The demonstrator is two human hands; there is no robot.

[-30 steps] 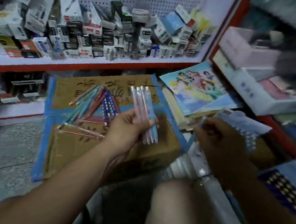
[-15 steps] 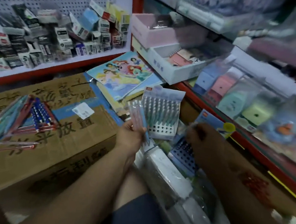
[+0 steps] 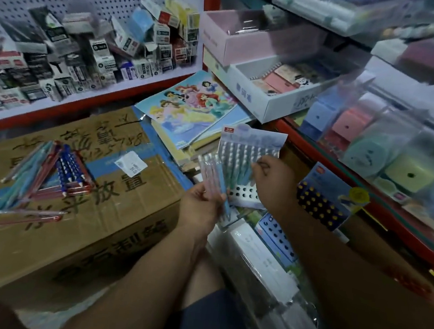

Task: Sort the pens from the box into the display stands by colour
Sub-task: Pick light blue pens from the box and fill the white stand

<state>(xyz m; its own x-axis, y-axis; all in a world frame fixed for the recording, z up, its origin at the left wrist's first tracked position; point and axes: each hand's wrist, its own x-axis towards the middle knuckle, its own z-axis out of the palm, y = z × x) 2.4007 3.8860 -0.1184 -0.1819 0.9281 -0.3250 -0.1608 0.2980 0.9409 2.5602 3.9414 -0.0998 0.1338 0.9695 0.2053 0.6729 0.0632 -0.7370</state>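
Note:
My left hand (image 3: 199, 206) grips a small bundle of pink and blue pens (image 3: 213, 176), held upright just left of a pale display stand (image 3: 251, 141). That stand carries rows of teal pens, with empty holes along its lower edge. My right hand (image 3: 274, 185) is at the stand's right side, its fingertips pinching a teal pen (image 3: 248, 171) among the rows. A dark blue stand with yellow-tipped pens (image 3: 321, 206) sits to the right. A light blue stand with empty holes (image 3: 275, 233) lies below my right wrist. Several loose pens (image 3: 49, 173) lie on the cardboard box (image 3: 113, 223).
Colouring books (image 3: 189, 108) lie behind the stand. Red-edged shelves hold small boxes (image 3: 88, 51) at the left and notebook trays (image 3: 272, 89) and wrapped goods (image 3: 386, 144) at the right. Plastic-wrapped packs (image 3: 261, 270) lie by my knee (image 3: 207, 275).
The view swung right from the box to the shelf corner. My right hand rose from the blue stand to the pale stand's teal pens. My left hand kept its bundle.

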